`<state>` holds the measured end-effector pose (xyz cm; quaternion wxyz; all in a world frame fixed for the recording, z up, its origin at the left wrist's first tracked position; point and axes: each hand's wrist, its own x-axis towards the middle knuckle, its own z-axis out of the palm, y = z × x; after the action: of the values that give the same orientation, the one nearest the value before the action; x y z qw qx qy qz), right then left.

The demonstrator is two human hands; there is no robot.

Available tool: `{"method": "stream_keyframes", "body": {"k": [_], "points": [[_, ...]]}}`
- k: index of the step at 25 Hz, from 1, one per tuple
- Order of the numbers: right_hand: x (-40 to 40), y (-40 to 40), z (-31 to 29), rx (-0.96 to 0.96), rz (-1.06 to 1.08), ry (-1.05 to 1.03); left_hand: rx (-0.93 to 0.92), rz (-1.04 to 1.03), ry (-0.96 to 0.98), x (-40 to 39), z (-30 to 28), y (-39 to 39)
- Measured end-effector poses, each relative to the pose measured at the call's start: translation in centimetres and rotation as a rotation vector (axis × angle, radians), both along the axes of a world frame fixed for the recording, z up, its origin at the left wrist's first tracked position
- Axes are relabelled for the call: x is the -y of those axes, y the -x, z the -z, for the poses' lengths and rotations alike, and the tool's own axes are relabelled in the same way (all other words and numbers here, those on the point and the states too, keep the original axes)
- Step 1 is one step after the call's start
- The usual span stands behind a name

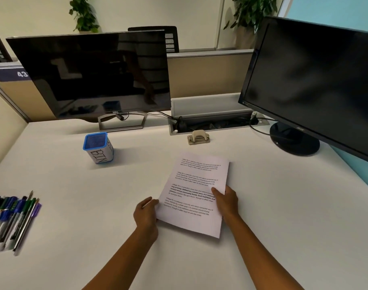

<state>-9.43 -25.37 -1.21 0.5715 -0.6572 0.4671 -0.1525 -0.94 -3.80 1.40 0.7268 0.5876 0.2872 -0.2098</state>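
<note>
A white sheet of paper (194, 193) with several printed paragraphs lies slightly tilted on the white desk (283, 206), near its middle. My left hand (146, 214) grips the sheet's left edge, fingers curled under it. My right hand (226, 203) holds the right edge, thumb lying on top of the page. Whether the sheet is one page or a thin stack cannot be told.
A blue-rimmed cup labelled BIN (98, 147) stands at the back left. Several pens and markers (11, 218) lie at the left edge. Two dark monitors (90, 74) (317, 84) stand behind, with a cable tray (210, 122) and a small beige stapler-like item (198, 138) between them.
</note>
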Motion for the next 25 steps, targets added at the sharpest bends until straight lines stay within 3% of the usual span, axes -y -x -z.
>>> {"method": "stream_keyframes", "body": {"k": [5, 10, 17, 25], "points": [[3.2, 1.1, 0.2, 0.024, -0.032, 0.257, 0.112, 0.009, -0.108, 0.6, -0.3, -3.4], [5.8, 1.6, 1.0, 0.049, -0.132, 0.363, 0.236, 0.13, -0.175, 3.8, -1.0, -4.9], [5.9, 2.0, 2.0, 0.126, -0.169, 0.383, 0.617, 0.572, -0.341, 10.9, -2.3, -8.1], [5.8, 2.2, 2.3, 0.184, -0.155, 0.374, 0.959, 1.031, -0.739, 20.3, -3.1, -15.5]]}}
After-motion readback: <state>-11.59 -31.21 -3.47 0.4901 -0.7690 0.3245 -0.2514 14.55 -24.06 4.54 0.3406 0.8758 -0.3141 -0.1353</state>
